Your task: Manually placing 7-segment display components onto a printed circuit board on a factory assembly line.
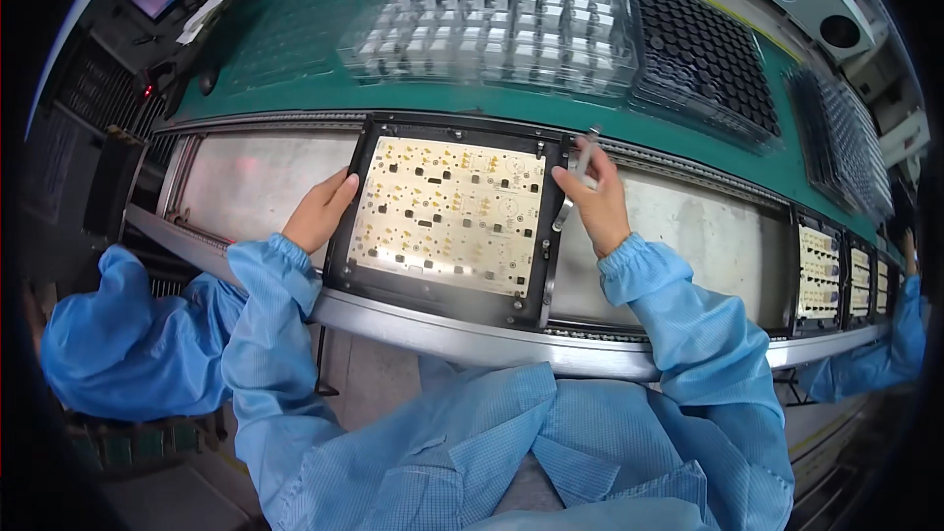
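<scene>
In the head view, a flat black frame holding a cream board, dotted with gold and dark parts, lies across smooth metal rails. The left grip touches its left edge, the right grip its right, beside a slim grey bar; whether either is clamped, I cannot tell. Glossy clear trays of white blocks sit on the green tabletop.

Details on the circuit board are too small to tell; the white blocks are blurred.
</scene>
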The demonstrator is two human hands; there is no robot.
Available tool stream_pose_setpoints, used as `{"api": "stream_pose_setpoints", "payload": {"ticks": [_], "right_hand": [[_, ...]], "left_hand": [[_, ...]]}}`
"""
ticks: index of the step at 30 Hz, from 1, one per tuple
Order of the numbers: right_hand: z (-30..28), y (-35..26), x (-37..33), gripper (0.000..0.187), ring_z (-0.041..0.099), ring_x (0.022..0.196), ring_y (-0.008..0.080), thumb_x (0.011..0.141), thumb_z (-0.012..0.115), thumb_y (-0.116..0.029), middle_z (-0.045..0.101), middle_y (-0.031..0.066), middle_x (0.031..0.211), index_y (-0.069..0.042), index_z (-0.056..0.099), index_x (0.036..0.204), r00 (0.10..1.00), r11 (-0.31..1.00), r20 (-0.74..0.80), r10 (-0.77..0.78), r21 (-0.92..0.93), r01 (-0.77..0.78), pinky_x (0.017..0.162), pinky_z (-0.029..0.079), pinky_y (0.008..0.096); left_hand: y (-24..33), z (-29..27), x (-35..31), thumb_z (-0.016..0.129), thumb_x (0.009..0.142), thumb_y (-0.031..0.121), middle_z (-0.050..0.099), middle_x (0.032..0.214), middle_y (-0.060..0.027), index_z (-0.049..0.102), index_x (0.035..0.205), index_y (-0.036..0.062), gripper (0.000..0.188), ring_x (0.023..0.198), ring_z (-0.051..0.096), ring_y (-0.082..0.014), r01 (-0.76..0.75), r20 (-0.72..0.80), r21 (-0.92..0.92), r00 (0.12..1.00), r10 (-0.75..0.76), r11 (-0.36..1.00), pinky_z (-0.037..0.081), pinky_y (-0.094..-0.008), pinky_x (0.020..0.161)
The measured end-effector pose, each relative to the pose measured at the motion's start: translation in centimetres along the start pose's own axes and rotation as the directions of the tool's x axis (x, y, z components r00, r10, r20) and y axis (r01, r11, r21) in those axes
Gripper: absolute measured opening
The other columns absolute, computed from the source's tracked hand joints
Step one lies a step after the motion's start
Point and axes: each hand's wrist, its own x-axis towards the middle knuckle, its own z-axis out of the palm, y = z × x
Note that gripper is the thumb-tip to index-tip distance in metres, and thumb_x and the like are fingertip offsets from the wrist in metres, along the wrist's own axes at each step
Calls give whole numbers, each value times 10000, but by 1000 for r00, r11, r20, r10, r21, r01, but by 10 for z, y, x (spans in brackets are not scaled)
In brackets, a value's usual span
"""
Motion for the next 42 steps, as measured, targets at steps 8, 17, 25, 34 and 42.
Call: {"api": "stream_pose_setpoints", "payload": {"ticks": [8,17,25,34,42], "right_hand": [[-34,-49,-9,713,477,1118,360,794,676,-377,488,237,1246,82,437,1286,921,374,277,-273,-852,367,949,387,409],[-111,-110,90,325,587,975,315,841,632,-183,632,127,1050,-60,608,1141,676,161,340,-653,-811,563,843,461,388],[-105,-118,191,265,573,932,286,798,669,-268,633,76,972,-110,683,1010,682,-193,441,-584,-891,411,822,465,394],[-73,-126,176,198,618,742,323,849,624,-234,625,99,917,-92,642,986,765,-279,379,-521,-923,267,730,489,404],[-80,-130,122,163,598,789,317,824,599,-171,592,136,899,-43,619,921,721,377,348,-600,-672,638,718,490,391]], "left_hand": [[31,24,-3,380,986,336,614,1085,-243,472,1286,27,441,1038,591,-343,-108,135,53,986,100,993,436,-338,898],[155,27,183,560,895,143,626,1084,-144,613,1120,87,238,988,593,-301,-581,-98,614,616,782,534,471,-376,844],[191,66,282,623,858,143,635,963,-131,608,1054,47,219,924,609,-299,-554,154,558,801,579,618,480,-372,816],[197,60,309,608,800,222,647,998,-202,667,998,30,282,955,607,-358,-710,313,638,593,742,298,478,-438,806],[208,55,170,666,778,165,650,865,-120,646,1000,52,251,829,627,-241,-614,121,226,788,604,756,498,-361,758]]}}
